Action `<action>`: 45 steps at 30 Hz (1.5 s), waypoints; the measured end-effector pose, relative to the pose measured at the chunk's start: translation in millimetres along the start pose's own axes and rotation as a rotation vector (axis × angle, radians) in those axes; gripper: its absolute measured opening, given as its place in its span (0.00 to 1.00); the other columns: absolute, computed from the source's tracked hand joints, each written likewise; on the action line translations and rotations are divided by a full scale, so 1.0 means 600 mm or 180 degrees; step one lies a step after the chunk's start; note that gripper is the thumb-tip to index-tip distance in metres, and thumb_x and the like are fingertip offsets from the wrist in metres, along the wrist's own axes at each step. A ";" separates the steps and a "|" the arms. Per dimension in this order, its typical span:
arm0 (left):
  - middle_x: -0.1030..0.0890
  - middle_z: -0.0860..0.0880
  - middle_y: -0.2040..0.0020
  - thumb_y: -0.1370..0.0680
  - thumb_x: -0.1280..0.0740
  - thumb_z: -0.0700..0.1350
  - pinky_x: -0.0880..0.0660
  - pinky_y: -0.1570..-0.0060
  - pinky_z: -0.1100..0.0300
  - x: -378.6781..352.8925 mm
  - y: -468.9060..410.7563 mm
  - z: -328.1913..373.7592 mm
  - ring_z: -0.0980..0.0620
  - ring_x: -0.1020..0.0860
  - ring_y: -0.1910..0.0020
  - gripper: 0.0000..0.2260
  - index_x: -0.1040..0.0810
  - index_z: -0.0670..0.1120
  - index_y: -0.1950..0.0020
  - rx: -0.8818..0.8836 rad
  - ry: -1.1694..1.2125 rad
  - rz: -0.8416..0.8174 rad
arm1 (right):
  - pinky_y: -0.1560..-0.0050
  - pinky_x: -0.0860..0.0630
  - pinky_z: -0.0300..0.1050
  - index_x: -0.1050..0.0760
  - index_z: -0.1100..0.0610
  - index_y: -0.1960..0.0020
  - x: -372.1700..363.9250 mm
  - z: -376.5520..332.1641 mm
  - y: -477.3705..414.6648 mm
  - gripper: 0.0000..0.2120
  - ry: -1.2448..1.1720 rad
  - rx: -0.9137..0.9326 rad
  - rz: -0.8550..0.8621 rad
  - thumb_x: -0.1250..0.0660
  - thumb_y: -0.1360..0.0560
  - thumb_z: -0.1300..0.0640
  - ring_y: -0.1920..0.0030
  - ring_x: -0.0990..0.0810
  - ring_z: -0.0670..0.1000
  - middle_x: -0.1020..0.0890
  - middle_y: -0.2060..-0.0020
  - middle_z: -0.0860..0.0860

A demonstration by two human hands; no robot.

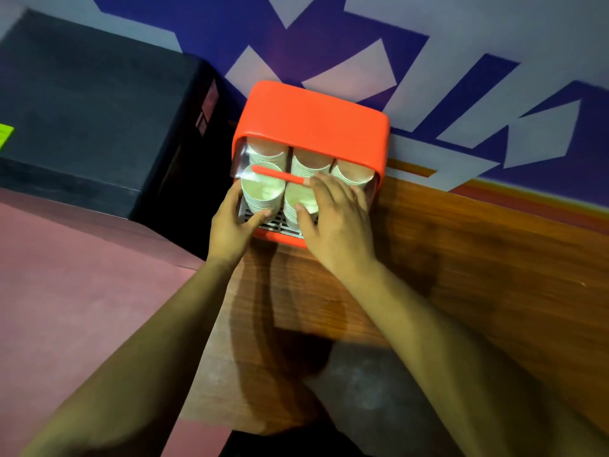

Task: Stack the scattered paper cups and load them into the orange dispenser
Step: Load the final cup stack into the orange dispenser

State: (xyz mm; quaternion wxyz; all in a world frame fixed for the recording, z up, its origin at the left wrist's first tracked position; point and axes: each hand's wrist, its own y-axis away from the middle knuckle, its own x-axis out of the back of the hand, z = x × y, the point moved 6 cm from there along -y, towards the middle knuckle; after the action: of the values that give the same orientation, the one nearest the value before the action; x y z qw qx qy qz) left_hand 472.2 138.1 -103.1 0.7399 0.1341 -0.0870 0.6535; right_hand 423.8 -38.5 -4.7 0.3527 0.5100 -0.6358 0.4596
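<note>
- The paper cups stand as five nested stacks inside the orange dispenser [313,117]: three rear stacks [311,159] and two in front, all upright with their mouths facing the camera.
- The front-left stack [262,189] and front-right stack [301,197] sit side by side on the metal grille [280,223], just behind the open front edge, so each lies straight ahead of its own hand.
- The left hand [230,222] grips the front-left stack, its thumb [263,214] curled against the near side and its fingers wrapped round the left side.
- The right hand [336,219] holds the front-right stack, thumb on its near wall, fingers close together and bent over its far right side (their tips are partly hidden).
- A clear flap [238,159] with an orange bar [280,174] is raised over the front stacks.
- The dispenser rests on a wooden counter [461,252] against the wall, with a black box [99,120] to its left.
- The likely next step is seating both stacks, then lowering the flap.
</note>
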 end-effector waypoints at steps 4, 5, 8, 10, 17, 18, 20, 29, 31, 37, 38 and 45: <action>0.25 0.55 0.33 0.25 0.24 0.42 0.29 0.34 0.68 0.001 0.007 -0.016 0.69 0.27 0.35 0.30 0.32 0.44 0.26 0.0222 0.0296 0.0105 | 0.30 0.34 0.53 0.26 0.59 0.33 -0.016 -0.008 0.048 0.20 0.0053 0.0159 -0.0108 0.36 0.22 0.51 0.32 0.29 0.55 0.25 0.34 0.55; 0.25 0.55 0.32 0.25 0.24 0.43 0.30 0.34 0.69 0.003 0.010 -0.019 0.69 0.27 0.34 0.31 0.33 0.44 0.25 0.0256 0.0330 0.0117 | 0.29 0.34 0.54 0.28 0.58 0.31 -0.020 -0.006 0.056 0.21 0.0096 0.0138 -0.0167 0.36 0.22 0.52 0.31 0.30 0.55 0.27 0.33 0.55; 0.26 0.57 0.30 0.25 0.24 0.46 0.31 0.34 0.71 0.008 0.013 -0.024 0.67 0.28 0.31 0.33 0.35 0.47 0.24 0.0306 0.0341 0.0054 | 0.31 0.33 0.55 0.28 0.52 0.31 -0.019 0.007 0.059 0.22 0.0223 -0.0097 -0.0148 0.33 0.25 0.52 0.33 0.31 0.57 0.29 0.36 0.56; 0.24 0.56 0.31 0.25 0.24 0.45 0.30 0.36 0.73 0.009 0.006 -0.025 0.67 0.27 0.33 0.32 0.35 0.46 0.24 0.0335 0.0332 0.0022 | 0.34 0.33 0.56 0.26 0.49 0.36 -0.012 0.023 0.046 0.21 0.0448 -0.0291 -0.0075 0.30 0.28 0.50 0.36 0.31 0.58 0.29 0.38 0.56; 0.21 0.53 0.35 0.25 0.24 0.42 0.25 0.39 0.64 0.002 -0.007 -0.017 0.59 0.22 0.38 0.38 0.42 0.43 0.22 0.0570 0.0296 0.0145 | 0.46 0.30 0.54 0.22 0.52 0.49 -0.030 0.019 0.054 0.07 0.0561 -0.0164 0.0042 0.31 0.26 0.53 0.47 0.28 0.58 0.27 0.48 0.55; 0.21 0.54 0.34 0.25 0.24 0.41 0.25 0.38 0.62 0.001 -0.005 -0.017 0.60 0.22 0.36 0.39 0.43 0.44 0.21 0.0536 0.0306 0.0064 | 0.46 0.30 0.54 0.22 0.52 0.48 -0.035 0.018 0.064 0.08 0.0583 -0.0154 0.0019 0.31 0.26 0.53 0.47 0.28 0.58 0.27 0.48 0.55; 0.22 0.54 0.32 0.25 0.25 0.40 0.26 0.37 0.65 0.004 0.002 -0.021 0.63 0.24 0.34 0.36 0.40 0.46 0.22 0.0346 0.0183 -0.0132 | 0.43 0.30 0.55 0.22 0.51 0.44 -0.040 0.021 0.077 0.12 0.0499 -0.0264 -0.0007 0.31 0.27 0.50 0.44 0.28 0.58 0.27 0.46 0.55; 0.20 0.48 0.35 0.16 0.37 0.46 0.24 0.35 0.57 0.030 0.015 -0.008 0.51 0.21 0.36 0.16 0.28 0.47 0.28 0.0202 0.0506 -0.0268 | 0.34 0.31 0.46 0.46 0.60 0.22 -0.059 0.110 0.109 0.39 -0.1362 -0.2716 -0.0013 0.36 0.23 0.40 0.28 0.34 0.57 0.37 0.25 0.58; 0.19 0.50 0.38 0.17 0.34 0.46 0.24 0.36 0.56 0.025 0.013 -0.003 0.53 0.21 0.38 0.16 0.27 0.46 0.30 0.0170 0.0442 -0.0268 | 0.42 0.29 0.39 0.42 0.59 0.23 -0.080 0.110 0.112 0.34 -0.1737 -0.2813 -0.0194 0.37 0.22 0.42 0.31 0.28 0.56 0.30 0.28 0.57; 0.25 0.56 0.34 0.22 0.30 0.53 0.30 0.32 0.63 0.032 0.016 -0.035 0.64 0.26 0.35 0.24 0.29 0.53 0.27 0.0230 -0.0198 -0.0430 | 0.28 0.39 0.45 0.39 0.61 0.24 -0.106 0.130 0.135 0.33 -0.1228 -0.2701 -0.0396 0.35 0.22 0.45 0.23 0.43 0.57 0.41 0.23 0.61; 0.27 0.58 0.35 0.22 0.30 0.50 0.31 0.36 0.71 0.032 0.017 -0.036 0.70 0.27 0.37 0.25 0.30 0.52 0.26 0.0233 -0.0323 -0.0441 | 0.30 0.36 0.47 0.40 0.60 0.24 -0.115 0.131 0.139 0.32 -0.1298 -0.2721 -0.0448 0.34 0.22 0.46 0.25 0.38 0.57 0.37 0.25 0.60; 0.24 0.51 0.33 0.20 0.30 0.49 0.29 0.38 0.60 0.031 0.015 -0.054 0.56 0.25 0.37 0.22 0.30 0.50 0.28 0.0335 -0.0909 -0.0373 | 0.39 0.28 0.47 0.41 0.53 0.23 -0.125 0.136 0.144 0.30 -0.1447 -0.2685 -0.0681 0.36 0.21 0.46 0.34 0.25 0.57 0.24 0.33 0.53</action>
State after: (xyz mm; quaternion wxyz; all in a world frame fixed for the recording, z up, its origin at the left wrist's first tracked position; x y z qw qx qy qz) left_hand 464.1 167.2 -127.6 0.7488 0.2691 -0.1489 0.5872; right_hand 358.6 -86.0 -120.0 0.4261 0.4725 -0.7715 0.0003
